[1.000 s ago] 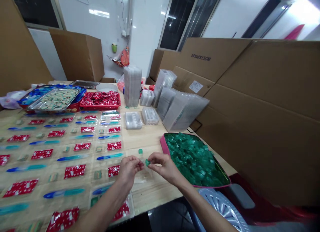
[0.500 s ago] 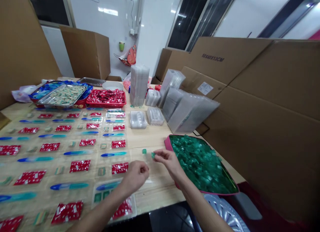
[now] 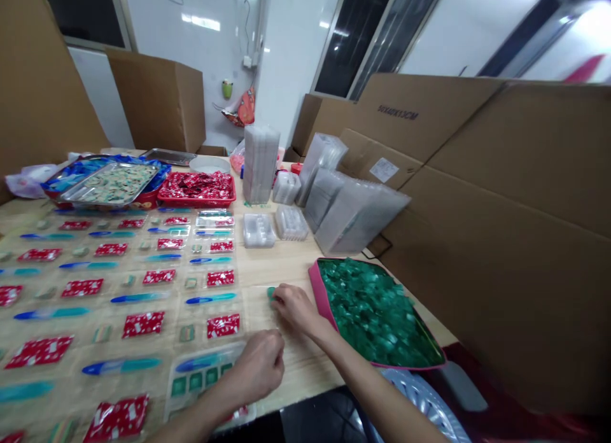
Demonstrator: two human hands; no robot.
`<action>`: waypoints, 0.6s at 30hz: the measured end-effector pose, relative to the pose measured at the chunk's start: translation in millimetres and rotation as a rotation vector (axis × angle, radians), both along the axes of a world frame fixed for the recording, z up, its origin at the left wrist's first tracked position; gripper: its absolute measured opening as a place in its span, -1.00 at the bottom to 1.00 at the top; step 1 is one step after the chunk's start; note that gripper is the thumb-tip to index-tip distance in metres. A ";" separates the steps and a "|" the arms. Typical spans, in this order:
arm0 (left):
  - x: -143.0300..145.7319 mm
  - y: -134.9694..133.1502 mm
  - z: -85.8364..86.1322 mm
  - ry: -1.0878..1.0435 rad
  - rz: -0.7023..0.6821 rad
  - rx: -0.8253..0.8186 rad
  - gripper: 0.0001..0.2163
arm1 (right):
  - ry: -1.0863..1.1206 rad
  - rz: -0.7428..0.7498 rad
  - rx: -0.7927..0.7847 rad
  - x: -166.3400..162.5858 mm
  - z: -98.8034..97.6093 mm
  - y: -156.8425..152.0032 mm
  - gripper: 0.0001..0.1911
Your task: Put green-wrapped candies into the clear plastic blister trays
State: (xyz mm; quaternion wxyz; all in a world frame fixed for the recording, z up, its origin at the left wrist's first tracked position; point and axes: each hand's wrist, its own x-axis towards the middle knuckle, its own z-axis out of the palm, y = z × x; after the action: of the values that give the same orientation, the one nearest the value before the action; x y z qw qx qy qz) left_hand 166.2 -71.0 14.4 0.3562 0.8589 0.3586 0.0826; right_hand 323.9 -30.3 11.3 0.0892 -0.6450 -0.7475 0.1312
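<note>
My right hand (image 3: 294, 308) reaches over the wood table with thumb and fingertips pinched at a small green translucent square piece (image 3: 270, 293). Part of that piece is covered by the fingers. Closer to me, my left hand (image 3: 261, 365) is curled closed; what it holds, if anything, is hidden. Below my left forearm lies a clear blister tray (image 3: 174, 401) with green squares in its pockets, a blue pen-shaped item (image 3: 198, 362) and a red printed packet. To the right stands a pink-rimmed box (image 3: 321, 293) heaped with green pieces (image 3: 377, 309).
Rows of clear trays with red packets (image 3: 143, 324), blue pen-shaped items (image 3: 121, 366) and striped blocks cover the left. Behind are a red basket (image 3: 195, 202), a metal tray (image 3: 76, 193) and stacked clear trays (image 3: 261, 166). Cardboard (image 3: 501, 239) walls the right side.
My right hand has moved left and slightly down with a green piece, to the green square on the table. My left hand has shifted down a little and stays closed.
</note>
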 end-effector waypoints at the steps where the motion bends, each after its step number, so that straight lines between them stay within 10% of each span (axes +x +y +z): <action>1: 0.7 -0.6 -1.6 0.008 0.003 0.008 -0.84 | -0.013 0.000 -0.003 -1.5 0.0 -0.3 -0.87; 9: 1.8 1.0 -20.2 -0.026 0.025 0.023 -0.81 | -0.045 -0.064 0.108 22.2 20.6 -18.6 -0.87; 18: 1.8 6.8 1.6 -0.192 0.228 -0.084 -0.82 | -0.334 -0.348 0.119 117.7 35.6 -39.0 -0.90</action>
State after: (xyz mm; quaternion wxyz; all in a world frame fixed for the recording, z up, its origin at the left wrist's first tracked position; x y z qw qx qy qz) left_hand 168.0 -64.1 15.9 0.4131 0.7850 0.4212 0.1892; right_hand 441.6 -69.3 46.9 0.0235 -0.7703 -0.6361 -0.0389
